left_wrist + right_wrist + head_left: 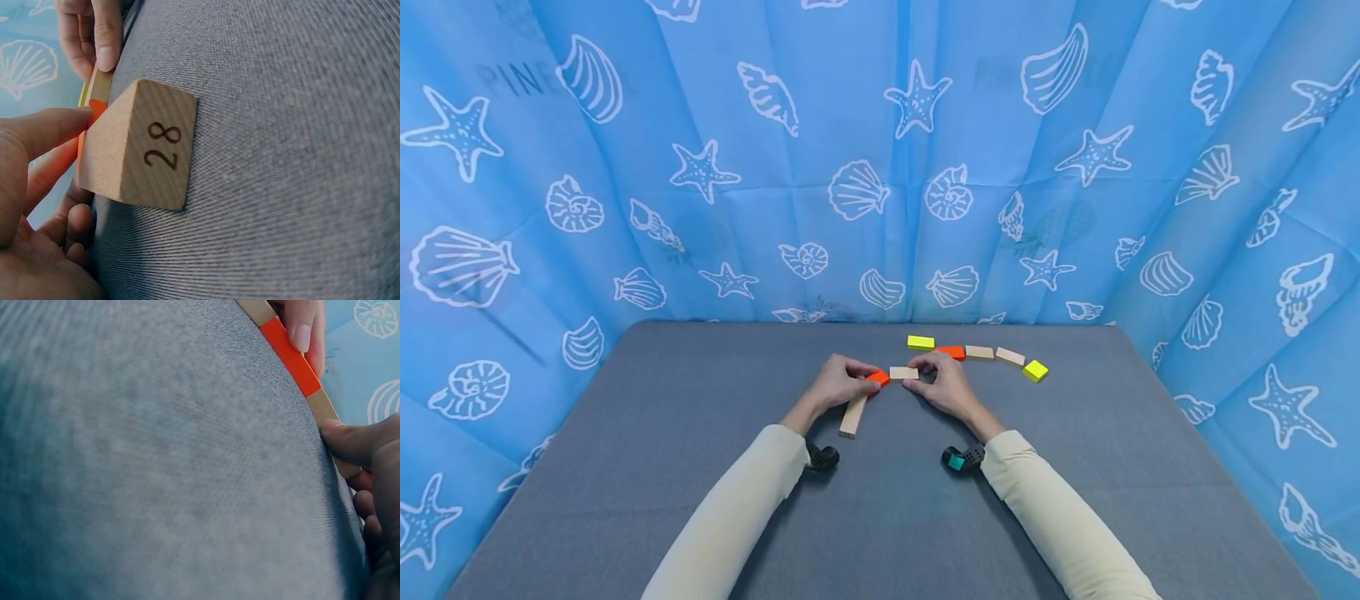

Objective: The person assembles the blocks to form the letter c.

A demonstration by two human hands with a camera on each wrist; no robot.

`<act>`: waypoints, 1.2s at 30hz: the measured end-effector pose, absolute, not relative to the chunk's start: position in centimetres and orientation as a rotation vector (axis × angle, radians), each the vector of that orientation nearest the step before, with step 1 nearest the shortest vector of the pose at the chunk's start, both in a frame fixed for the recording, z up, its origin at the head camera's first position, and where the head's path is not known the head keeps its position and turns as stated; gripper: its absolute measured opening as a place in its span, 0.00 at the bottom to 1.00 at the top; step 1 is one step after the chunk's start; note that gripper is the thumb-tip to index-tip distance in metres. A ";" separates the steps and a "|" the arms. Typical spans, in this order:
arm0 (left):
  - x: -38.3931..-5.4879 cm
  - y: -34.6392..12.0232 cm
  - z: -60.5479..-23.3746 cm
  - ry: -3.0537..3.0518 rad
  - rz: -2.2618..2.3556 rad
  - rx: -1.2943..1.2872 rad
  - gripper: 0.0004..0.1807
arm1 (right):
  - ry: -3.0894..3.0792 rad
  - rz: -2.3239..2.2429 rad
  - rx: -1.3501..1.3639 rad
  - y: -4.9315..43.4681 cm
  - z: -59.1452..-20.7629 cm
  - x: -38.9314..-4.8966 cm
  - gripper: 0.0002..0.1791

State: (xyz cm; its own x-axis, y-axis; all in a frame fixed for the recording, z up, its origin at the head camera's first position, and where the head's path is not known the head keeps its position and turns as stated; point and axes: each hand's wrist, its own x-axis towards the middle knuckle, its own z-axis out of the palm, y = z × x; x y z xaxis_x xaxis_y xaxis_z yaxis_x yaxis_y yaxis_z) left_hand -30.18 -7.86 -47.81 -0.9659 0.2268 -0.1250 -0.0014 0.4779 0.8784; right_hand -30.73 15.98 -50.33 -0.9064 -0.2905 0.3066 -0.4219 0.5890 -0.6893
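Near the middle of the table, my left hand (837, 383) pinches an orange wooden block (877, 379) between thumb and fingers. My right hand (951, 388) holds the right end of a plain wooden block (903, 373), with the thumb on its near side. In the right wrist view, the orange block (290, 357) and that plain block (321, 406) meet end to end. A longer-looking plain block (852, 417) slants toward me from the orange one. Its near end, stamped "28" (161, 147), fills the centre of the left wrist view. Fingers hide part of the orange block.
Behind my right hand lies a curved row: a yellow block (921, 342), an orange block (952, 352), two plain blocks (980, 352) and another yellow block (1036, 371). The grey cloth-covered table (880, 533) ends at a blue shell-print curtain (880, 250).
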 end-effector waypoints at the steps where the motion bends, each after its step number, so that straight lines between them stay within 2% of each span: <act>1: -30.2 -7.8 -47.8 2.495 1.492 0.195 0.16 | -2.653 1.218 0.598 16.0 -50.3 -30.7 0.15; 9: -30.2 -7.8 -47.3 2.461 1.496 0.175 0.16 | -2.623 1.327 0.562 16.3 -50.1 -30.7 0.19; 16: -30.8 -7.1 -47.5 2.530 1.466 0.199 0.17 | -2.508 1.569 0.492 16.8 -49.6 -30.9 0.16; 23: -31.6 -5.7 -47.4 2.599 1.430 0.302 0.19 | -2.458 1.664 0.460 16.4 -46.7 -28.9 0.14; 28: -32.1 -5.0 -47.5 2.620 1.380 0.322 0.19 | -2.422 1.632 0.413 17.2 -48.9 -30.5 0.13; 36: -32.3 -4.4 -47.7 2.658 1.328 0.329 0.17 | -2.425 1.591 0.330 18.6 -48.9 -31.1 0.11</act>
State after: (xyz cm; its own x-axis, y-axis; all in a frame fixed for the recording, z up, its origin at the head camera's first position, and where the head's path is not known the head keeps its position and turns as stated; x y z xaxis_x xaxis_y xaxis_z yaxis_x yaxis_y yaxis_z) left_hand -32.29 -4.37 -47.72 -0.9643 0.2620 -0.0383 0.1267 0.5837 0.8020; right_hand -31.07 18.65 -48.87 -0.9501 -0.0652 0.3049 -0.3057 0.3883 -0.8694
